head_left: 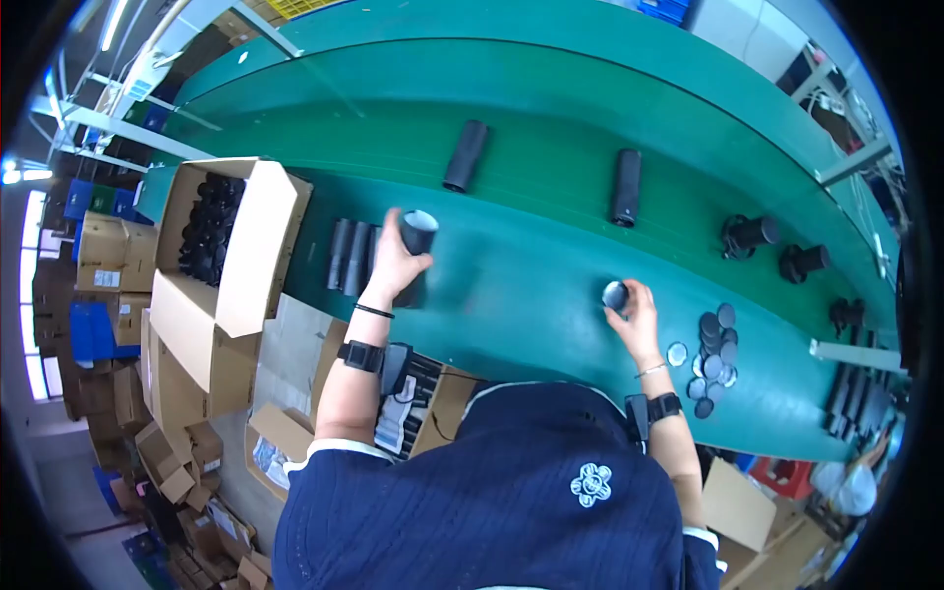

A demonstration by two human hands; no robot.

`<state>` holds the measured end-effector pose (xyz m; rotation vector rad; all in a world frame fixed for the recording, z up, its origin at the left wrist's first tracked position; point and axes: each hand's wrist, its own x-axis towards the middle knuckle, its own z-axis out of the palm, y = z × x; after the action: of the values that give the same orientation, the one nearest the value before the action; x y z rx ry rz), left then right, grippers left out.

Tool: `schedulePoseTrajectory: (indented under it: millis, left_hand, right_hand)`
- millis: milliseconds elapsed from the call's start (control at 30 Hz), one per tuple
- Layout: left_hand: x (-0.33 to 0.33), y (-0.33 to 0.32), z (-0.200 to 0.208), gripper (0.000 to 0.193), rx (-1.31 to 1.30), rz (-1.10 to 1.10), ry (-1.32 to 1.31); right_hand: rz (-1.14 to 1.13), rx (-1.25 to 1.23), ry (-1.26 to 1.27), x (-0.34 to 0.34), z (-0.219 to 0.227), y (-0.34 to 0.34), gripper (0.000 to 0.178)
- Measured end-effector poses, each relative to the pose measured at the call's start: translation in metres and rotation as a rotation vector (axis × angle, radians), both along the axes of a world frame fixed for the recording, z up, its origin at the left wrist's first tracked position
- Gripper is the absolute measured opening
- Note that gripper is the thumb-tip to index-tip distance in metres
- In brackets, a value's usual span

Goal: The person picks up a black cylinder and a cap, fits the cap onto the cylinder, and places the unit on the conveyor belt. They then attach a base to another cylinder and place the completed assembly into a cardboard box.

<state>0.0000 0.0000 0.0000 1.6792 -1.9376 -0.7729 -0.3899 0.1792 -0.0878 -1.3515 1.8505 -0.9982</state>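
Note:
My left hand [395, 264] is closed around a black tube [420, 236], whose pale, shiny round end faces up. Beside that wrist, several black tubes [340, 258] stand in a row on the green bench [511, 295], partly hidden by the hand. Between the fingers and thumb of my right hand [639, 317] is a small round disc [615, 295] with a dark rim and a glossy face. To the right of this hand lies a loose pile of dark and shiny discs [710, 332], and one bright disc [677, 354] sits apart from them.
Two black tubes [466, 155] [626, 187] lie on the green belt [551, 147] beyond the bench. Black flanged parts [752, 236] rest farther right. An open carton [258, 251] full of black parts stands at left. More black tubes [854, 401] are at far right.

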Motion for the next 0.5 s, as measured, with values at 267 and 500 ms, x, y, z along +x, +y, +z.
schedulePoseTrajectory:
  millis: [267, 500]
  left_hand:
    - [-0.150, 0.070, -0.007, 0.073, 0.897, -0.704, 0.924]
    - [-0.174, 0.078, -0.014, 0.068, 0.942, -0.739, 0.924]
  right_hand:
    - [0.018, -0.244, -0.332, 0.026, 0.073, -0.005, 0.056]
    - [0.008, -0.160, -0.884, 0.025, 0.086, 0.007, 0.054]
